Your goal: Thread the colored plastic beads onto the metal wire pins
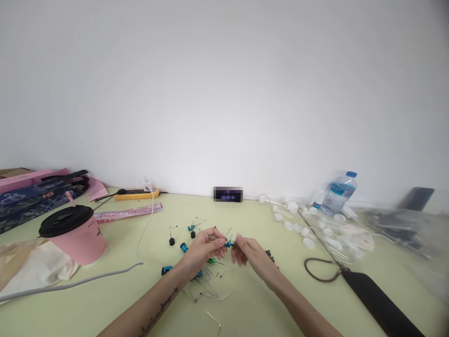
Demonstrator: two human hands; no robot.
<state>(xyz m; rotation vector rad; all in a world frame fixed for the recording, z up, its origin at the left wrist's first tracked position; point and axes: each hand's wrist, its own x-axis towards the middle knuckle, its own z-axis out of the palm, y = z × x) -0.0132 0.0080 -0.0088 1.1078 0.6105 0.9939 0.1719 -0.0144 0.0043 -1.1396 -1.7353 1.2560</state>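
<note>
Green tbl (259,313), L fingers (220,242) + R fingers (240,241) pinching blue pc (228,244), cup (79,241) at L

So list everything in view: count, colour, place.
wall: 1, white, back
table: 1, pale green, foreground
cup: 1, pink, left
patterned bag: 1, dark blue, left
cloth: 1, cream, beside cup
wrapper: 1, pink, behind cup
power strip: 1, yellow, back left
cables: several, white and grey, left
display: 1, dark, back centre
bottle: 1, clear, right
plastic pieces: many, white, right
plastic bag: 1, clear, right
strapped item: 1, black, front right
round pieces: 2, black, left of centre
loose parts: several, blue, left of centre
green part: 1, green, centre
bent rods: several, silver, front centre
held part: 1, blue, centre
left hand: 1, bare, at held part
right hand: 1, bare, at held part
</note>
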